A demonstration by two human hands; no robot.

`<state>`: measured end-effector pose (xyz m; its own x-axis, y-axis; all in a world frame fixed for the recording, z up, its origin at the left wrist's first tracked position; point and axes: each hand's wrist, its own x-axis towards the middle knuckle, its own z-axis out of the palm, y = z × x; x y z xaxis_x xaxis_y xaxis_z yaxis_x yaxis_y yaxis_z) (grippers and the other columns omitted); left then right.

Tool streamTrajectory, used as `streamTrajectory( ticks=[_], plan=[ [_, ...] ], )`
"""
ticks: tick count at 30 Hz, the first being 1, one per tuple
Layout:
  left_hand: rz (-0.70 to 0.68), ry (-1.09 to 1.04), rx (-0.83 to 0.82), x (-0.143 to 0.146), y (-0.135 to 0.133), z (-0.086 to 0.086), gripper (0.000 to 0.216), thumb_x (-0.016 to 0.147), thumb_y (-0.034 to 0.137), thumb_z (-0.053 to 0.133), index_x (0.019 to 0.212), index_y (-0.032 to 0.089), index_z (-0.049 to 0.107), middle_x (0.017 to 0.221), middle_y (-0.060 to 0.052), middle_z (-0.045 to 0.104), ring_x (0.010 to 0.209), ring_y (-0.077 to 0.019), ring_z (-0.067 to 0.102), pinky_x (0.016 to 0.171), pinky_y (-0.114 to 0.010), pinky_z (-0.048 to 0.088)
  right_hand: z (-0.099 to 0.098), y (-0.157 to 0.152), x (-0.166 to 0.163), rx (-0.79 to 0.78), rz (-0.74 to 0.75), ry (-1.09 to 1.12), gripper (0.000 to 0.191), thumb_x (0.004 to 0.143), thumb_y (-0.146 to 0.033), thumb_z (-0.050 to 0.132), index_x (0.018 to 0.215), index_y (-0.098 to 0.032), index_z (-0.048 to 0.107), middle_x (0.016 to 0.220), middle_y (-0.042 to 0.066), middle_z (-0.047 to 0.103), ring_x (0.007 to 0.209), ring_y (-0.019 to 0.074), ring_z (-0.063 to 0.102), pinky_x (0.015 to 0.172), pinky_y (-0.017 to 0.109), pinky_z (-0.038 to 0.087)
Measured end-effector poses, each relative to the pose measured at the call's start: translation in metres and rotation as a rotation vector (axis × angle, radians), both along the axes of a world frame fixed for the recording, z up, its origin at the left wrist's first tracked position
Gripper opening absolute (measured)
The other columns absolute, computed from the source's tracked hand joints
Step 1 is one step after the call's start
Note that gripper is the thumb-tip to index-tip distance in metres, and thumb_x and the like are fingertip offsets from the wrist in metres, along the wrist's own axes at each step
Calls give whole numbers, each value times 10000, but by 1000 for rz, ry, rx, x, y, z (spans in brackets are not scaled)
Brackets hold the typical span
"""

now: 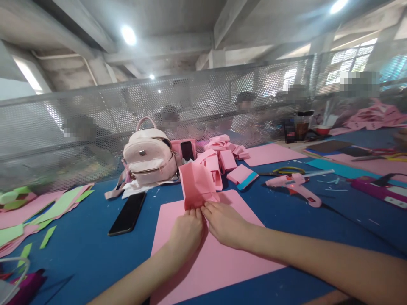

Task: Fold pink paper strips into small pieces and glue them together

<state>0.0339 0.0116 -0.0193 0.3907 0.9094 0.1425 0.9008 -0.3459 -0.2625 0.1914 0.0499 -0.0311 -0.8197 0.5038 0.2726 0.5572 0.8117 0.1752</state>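
Note:
A creased pink paper piece (199, 180) stands up from the near side, its lower edge under my fingers. My left hand (188, 228) is closed at that edge, fingertips pressed on the paper. Right beside it, my right hand (224, 222) pinches the same edge, its fingers partly hidden. Both rest over a large flat pink sheet (178, 277) on the blue table (79, 250). Just beyond lie several folded pink paper pieces (219, 154) in a heap, and a pink block with a blue stripe (243, 176).
A pink glue gun (294, 184) with a lit red light and scissors (286, 170) lie right. A black phone (127, 214) and a pale backpack (151, 154) are left. Green and pink papers (60, 203) lie far left. A perforated metal screen (108, 114) runs behind, people beyond it.

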Motion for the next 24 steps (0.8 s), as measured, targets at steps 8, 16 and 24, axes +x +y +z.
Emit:
streamTrajectory(
  ticks=[8,16,24],
  plan=[
    [34,-8,-74,1,3,8,302,848,-11,471,1075,44,663,901,-171,710,782,-280,722,576,-315,527,15,-1,-4,4,-115,-215,316,873,-65,509,1137,-23,677,1057,200,707,949,318,658,831,426,506],
    [25,-85,-90,-3,0,7,265,894,53,453,1058,63,661,941,-171,717,801,-285,717,617,-328,499,14,-3,-7,79,-115,-267,306,871,-91,525,1111,-14,699,1038,223,713,940,338,658,816,436,499],
    [-217,-782,-209,-39,3,53,378,984,332,455,677,180,613,603,-3,634,583,-151,613,598,-227,414,7,-1,0,72,-63,-155,334,881,-105,527,1160,3,675,1228,268,657,1095,358,631,879,450,514]
  ],
)
